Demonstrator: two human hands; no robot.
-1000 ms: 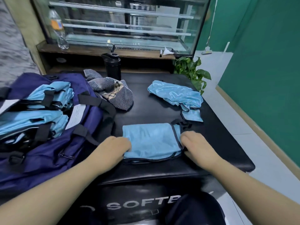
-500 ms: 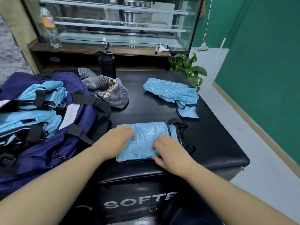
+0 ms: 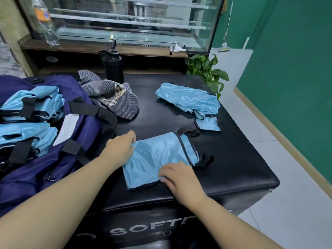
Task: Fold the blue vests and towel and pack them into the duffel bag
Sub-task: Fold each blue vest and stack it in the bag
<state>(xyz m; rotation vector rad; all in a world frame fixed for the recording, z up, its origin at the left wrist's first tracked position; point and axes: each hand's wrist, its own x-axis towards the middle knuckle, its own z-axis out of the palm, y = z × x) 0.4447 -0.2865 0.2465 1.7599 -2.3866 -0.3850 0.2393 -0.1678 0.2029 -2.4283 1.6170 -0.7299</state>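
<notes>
A folded light-blue vest [image 3: 158, 157] with black trim lies near the front edge of the black padded box [image 3: 239, 159]. My left hand [image 3: 119, 150] pinches its far left corner. My right hand [image 3: 179, 177] grips its near edge, fingers curled over the cloth. A second blue vest [image 3: 188, 100] lies crumpled at the back right. A grey striped towel [image 3: 115, 99] sits bunched at the back left. The navy duffel bag [image 3: 45, 168] is open on the left, with several folded blue vests [image 3: 30, 123] inside.
A black drink bottle [image 3: 113, 67] stands behind the towel. A glass display case [image 3: 125, 24] with a plastic water bottle [image 3: 44, 22] on its shelf fills the back. A green plant [image 3: 208, 72] stands off the back right corner. White floor and green wall lie to the right.
My right hand slid from the vest's right end to its near edge. My left hand moved up to the far left corner. The vest now sits turned at an angle.
</notes>
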